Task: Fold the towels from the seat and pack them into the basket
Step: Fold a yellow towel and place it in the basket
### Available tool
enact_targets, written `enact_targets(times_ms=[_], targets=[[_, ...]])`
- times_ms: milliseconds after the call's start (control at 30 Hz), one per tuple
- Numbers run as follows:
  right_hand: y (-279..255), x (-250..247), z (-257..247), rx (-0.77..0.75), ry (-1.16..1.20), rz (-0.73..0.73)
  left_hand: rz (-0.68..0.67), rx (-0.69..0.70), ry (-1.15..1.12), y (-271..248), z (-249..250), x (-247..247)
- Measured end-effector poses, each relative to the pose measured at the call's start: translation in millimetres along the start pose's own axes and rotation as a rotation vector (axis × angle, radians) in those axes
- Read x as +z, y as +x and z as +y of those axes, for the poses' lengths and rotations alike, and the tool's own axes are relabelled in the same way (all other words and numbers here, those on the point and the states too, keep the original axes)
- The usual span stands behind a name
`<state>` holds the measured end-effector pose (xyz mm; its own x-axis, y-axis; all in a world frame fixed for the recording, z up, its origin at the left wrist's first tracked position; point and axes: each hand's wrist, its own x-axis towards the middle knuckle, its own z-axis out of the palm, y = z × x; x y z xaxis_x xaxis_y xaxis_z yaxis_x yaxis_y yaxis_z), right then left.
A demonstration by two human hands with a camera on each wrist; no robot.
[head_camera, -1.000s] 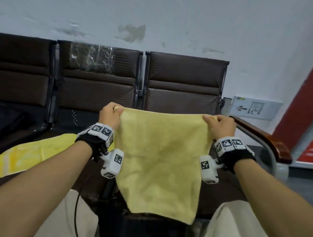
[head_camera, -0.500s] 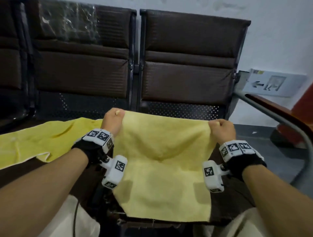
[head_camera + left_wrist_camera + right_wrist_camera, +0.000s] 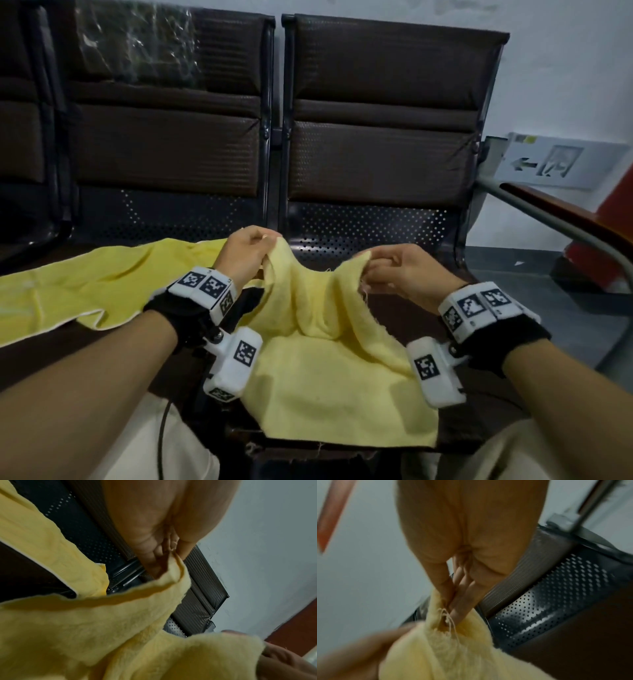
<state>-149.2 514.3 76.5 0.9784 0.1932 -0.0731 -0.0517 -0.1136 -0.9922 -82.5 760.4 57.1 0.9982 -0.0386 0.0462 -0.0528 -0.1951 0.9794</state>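
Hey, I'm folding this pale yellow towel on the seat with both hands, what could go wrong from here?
1. Each hand, left and right, only pinches a corner of the towel, so one may slip and spoil the fold.
2. Loose threads hang by your right fingers and could snag.
3. The near edge lies at the seat front and might slide off.

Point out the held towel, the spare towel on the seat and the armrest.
held towel (image 3: pixel 329 377): head view, flat middle part lying on the seat.
spare towel (image 3: pixel 85 287): head view, its middle.
armrest (image 3: pixel 561 216): head view, wooden top.
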Motion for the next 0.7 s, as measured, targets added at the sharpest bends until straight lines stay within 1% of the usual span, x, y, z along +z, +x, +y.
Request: enact_targets(times_ms=[100,133,167,200,267,333,367,433,500,700], targets=[[1.1,3.0,6.0,-0.09,-0.646,0.042,-0.067,0.045,-0.012,-6.3,1.7,3.8],[2.0,4.2,6.2,-0.131,-0.806,0.031,-0.099,0.054,-0.006,-7.7,1.1,6.0],[3.1,6.6,5.4,-0.177,-0.887,0.019,-0.13,0.063,-0.001,-9.0,-0.1,8.3],[4.8,10.0,3.7,-0.231,-0.891,0.014,-0.157,0.072,0.008,-10.1,-0.9,10.8],[9.5,17.6,-0.4,-0.317,-0.755,0.027,-0.204,0.08,0.032,-11.3,-2.0,15.9],[14.8,24.2,-3.2,-0.361,-0.63,0.071,-0.268,0.067,0.026,-12.6,-1.8,21.4],[16.7,26.1,-3.3,-0.372,-0.615,0.096,-0.31,0.052,0.004,-13.3,-1.7,24.4],[20.6,28.1,-0.5,-0.346,-0.644,0.103,-0.391,0.015,-0.035,-14.4,-1.4,29.1],[24.9,28.8,3.7,-0.313,-0.712,0.078,-0.446,-0.014,-0.055,-14.9,-1.1,30.9],[34.0,30.9,10.8,-0.28,-0.774,0.116,-0.483,-0.027,-0.033,-14.1,1.1,30.6]])
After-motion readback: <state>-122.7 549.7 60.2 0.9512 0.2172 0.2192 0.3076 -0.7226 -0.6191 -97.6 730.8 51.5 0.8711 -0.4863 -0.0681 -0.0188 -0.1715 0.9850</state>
